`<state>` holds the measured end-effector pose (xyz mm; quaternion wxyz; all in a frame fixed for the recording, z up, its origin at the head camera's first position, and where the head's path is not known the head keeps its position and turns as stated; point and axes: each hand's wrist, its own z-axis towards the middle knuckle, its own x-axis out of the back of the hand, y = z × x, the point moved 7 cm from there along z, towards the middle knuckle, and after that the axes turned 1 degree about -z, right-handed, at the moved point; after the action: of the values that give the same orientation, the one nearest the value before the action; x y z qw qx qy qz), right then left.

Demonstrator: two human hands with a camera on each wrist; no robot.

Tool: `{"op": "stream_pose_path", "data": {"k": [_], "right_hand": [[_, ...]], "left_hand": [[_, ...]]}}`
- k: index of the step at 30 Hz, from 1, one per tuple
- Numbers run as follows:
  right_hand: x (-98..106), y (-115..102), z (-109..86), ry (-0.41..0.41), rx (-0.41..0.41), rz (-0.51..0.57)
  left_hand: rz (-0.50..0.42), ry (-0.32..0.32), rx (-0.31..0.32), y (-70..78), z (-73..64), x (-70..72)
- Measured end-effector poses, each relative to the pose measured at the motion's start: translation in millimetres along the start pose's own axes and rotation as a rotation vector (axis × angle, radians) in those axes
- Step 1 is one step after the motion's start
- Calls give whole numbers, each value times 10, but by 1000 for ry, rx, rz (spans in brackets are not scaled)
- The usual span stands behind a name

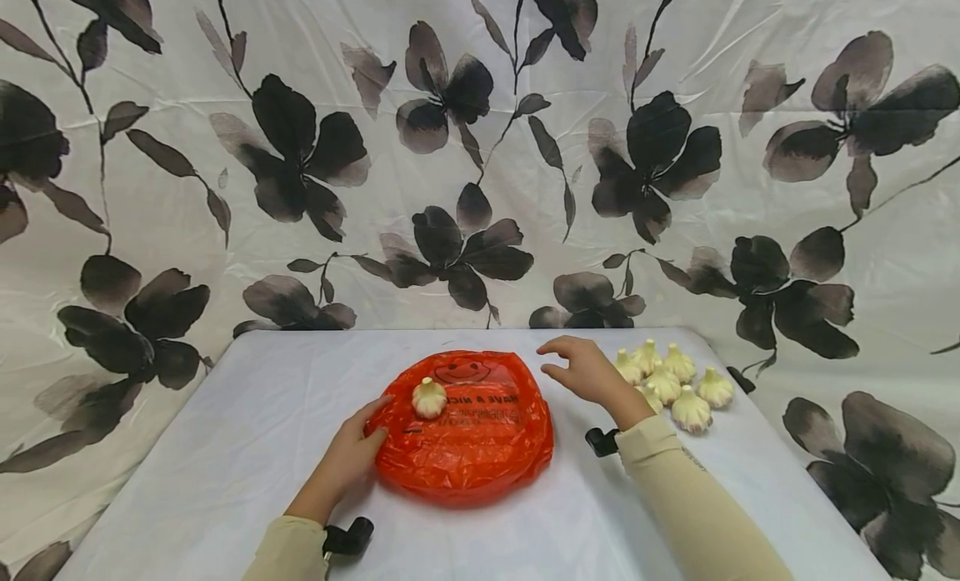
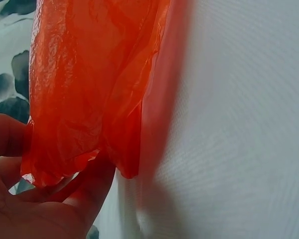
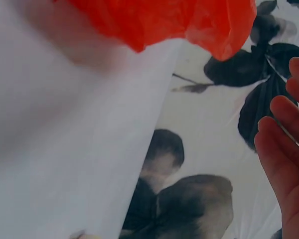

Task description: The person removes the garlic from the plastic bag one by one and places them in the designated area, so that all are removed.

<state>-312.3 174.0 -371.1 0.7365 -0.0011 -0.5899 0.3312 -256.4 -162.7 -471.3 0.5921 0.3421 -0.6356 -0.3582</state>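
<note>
A red plastic bag with a printed smiley face and lettering lies in a rounded shape in the middle of the table. One garlic bulb sits on top of it, toward its left side. My left hand grips the bag's left edge; in the left wrist view fingers reach beneath the red plastic. To the right of the bag, my right hand hovers with fingers apart, holding nothing. Its fingers appear at the right side of the right wrist view.
Several garlic bulbs lie grouped at the table's right side, by the right forearm. The table has a white cover. Behind it hangs a pale cloth with dark flowers.
</note>
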Motion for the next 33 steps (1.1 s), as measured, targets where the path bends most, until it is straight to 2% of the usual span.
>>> {"op": "stream_pose_path", "data": {"k": [4,8,23,29,33], "right_hand": [[-62,-117,85,-15,25,-1],[-144,-194,166,-50,16,13],[-403,-450,482,-128,9,72],[-432,-555,541,-153,4,66],[-373,-620,587,-158,23,46]], "left_hand": [[9,0,13,-4,-11,-4],[14,0,25,-18,-17,-15],[4,-3,7,2,-4,23],[9,-3,18,5,-35,29],[4,0,13,25,-39,39]]}}
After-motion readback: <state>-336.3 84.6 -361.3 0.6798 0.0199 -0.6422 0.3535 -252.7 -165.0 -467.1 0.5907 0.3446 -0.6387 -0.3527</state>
